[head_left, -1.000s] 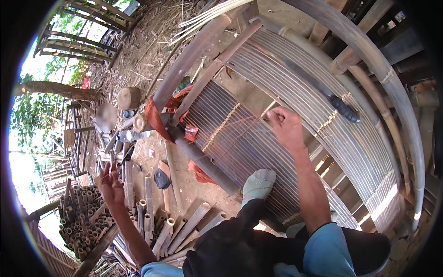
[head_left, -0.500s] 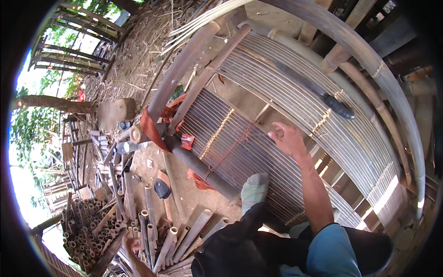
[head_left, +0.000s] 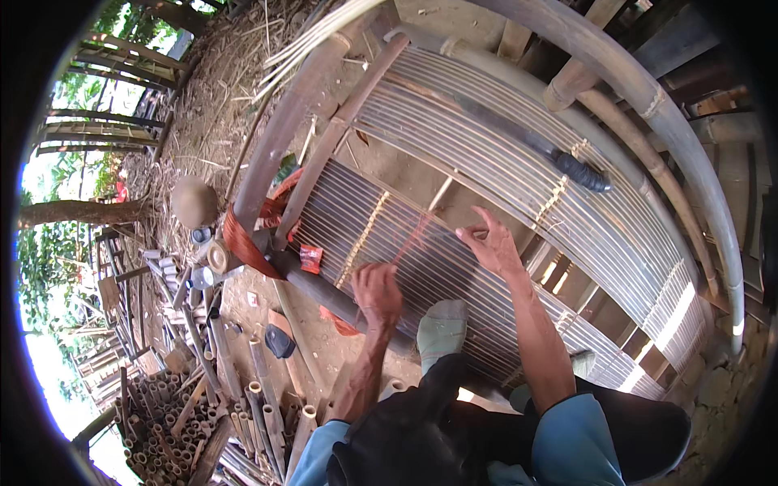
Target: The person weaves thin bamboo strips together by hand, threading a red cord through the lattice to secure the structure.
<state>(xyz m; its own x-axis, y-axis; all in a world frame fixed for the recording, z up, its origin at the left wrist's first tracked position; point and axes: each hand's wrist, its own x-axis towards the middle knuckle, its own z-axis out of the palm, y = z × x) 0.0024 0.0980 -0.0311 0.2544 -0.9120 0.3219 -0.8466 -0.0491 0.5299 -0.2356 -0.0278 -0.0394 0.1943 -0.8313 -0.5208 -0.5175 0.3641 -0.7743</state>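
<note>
Red string [head_left: 415, 240] runs slantwise over the dark slatted bamboo seat [head_left: 348, 211]. At its near end my left hand [head_left: 377, 293] is closed, fingers bent round the string above the slats. To the right, my right hand [head_left: 491, 243] hovers over the edge of the seat, thumb and forefinger apart, with nothing visible between them. My sock-covered foot [head_left: 442, 328] rests on the slats between my two arms. A small red packet [head_left: 310, 258] lies at the left end of the seat.
A second slatted panel [head_left: 486, 154] carries a long dark piece with a black-wrapped end [head_left: 582, 172]. Thick curved bamboo poles [head_left: 624, 73] frame the right side. Orange cloth [head_left: 243, 243] wraps the left joint. Cut bamboo tubes [head_left: 174, 421] are heaped at lower left.
My left hand has come up from the bamboo tubes at lower left to the red string and closed on it. My right hand stays over the seat edge, its thumb and forefinger further apart.
</note>
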